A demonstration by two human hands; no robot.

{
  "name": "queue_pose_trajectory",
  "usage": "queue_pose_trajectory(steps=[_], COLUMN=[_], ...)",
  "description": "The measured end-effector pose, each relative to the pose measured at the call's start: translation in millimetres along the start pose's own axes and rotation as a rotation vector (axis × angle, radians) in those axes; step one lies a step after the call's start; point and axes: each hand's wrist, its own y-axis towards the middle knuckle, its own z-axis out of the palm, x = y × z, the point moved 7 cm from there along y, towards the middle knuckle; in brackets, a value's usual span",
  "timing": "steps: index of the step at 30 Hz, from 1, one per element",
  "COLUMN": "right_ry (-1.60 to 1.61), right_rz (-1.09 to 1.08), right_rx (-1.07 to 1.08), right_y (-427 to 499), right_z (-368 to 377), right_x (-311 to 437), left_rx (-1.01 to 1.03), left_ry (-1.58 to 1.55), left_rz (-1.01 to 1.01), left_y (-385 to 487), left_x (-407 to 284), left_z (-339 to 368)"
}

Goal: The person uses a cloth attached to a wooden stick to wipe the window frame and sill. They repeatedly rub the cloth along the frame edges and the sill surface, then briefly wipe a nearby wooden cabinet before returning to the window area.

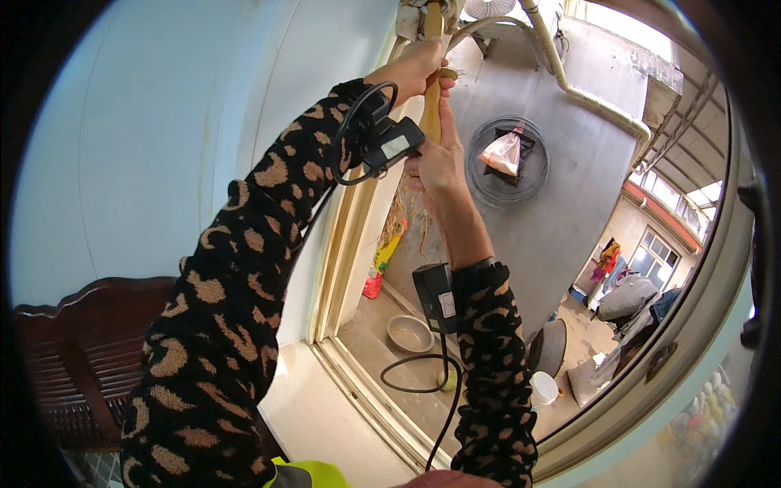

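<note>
Both my arms are raised toward the top of the view at a window frame (341, 244). My left hand (418, 64) is closed around a long yellowish wooden handle (432, 116), near the top. Lower down, my right hand (440, 161) grips the same handle, with its index finger laid along it. The handle's upper end reaches a greyish fitting or bundle (410, 21) at the top edge, too cut off to identify. Black boxes with cables are strapped at both wrists, over patterned sleeves.
Outside the window, a wire coil (509, 198) with a plastic bag (503, 154) hangs on a grey wall. A metal basin (410, 333) and a white bucket (543, 389) stand below. A pipe (601, 107) runs at upper right. A dark wooden bench back (91, 354) is at lower left.
</note>
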Motion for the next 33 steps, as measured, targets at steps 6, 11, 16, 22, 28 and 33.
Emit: queue_pose_trajectory(steps=[6,11,16,22,28,33], right_ry=[-0.066,-0.085,-0.132,-0.220,-0.367,-0.490], right_rz=[-0.202,-0.131,0.026,0.266,0.403,0.489], right_rx=[0.024,0.008,0.031,0.024,0.116,0.205], right_y=[-26,-99,-197,-308,-392,-439], right_z=[-3,-15,-24,-32,-30,-34], right_x=[-48,-111,-157,-189,-194,-195], left_rx=[-0.012,0.013,-0.035,-0.040,-0.182,-0.262], left_ry=[-0.052,-0.130,-0.228,-0.324,-0.381,-0.490], left_rz=[-0.133,-0.255,-0.311,-0.473,-0.658,-0.799], left_y=[-43,-115,-219,-334,-431,-494], left_x=[55,124,191,259,307,342], left_z=[-19,-36,-47,-55,-65,-65])
